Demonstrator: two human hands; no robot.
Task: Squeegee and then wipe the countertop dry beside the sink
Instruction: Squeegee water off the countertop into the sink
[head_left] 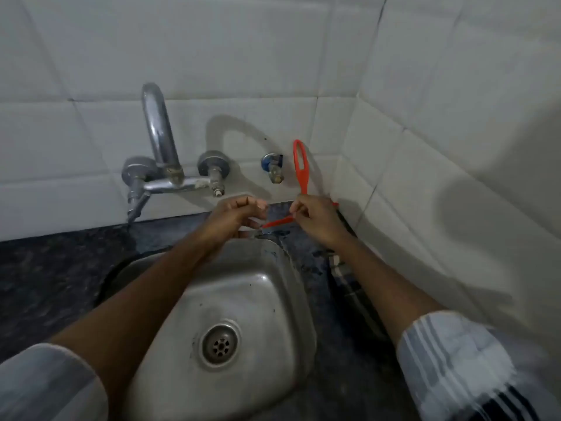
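A red squeegee [300, 165] stands with its looped handle up against the tiled wall. Its blade rests on the dark speckled countertop [306, 256] at the sink's far right corner. My right hand [315, 217] is closed around the lower handle, just above the blade. My left hand [239, 214] hovers over the back rim of the steel sink [243, 287], fingers curled, with its fingertips at the blade's left tip. Whether it grips the tip I cannot tell. Wet patches glisten on the counter strip right of the sink.
A chrome wall tap [161, 153] arches over the sink's back left. A small blue-capped valve [273, 167] sticks out of the wall beside the squeegee handle. White tiled walls meet in a corner at the right. More dark counter [45, 281] lies left of the sink.
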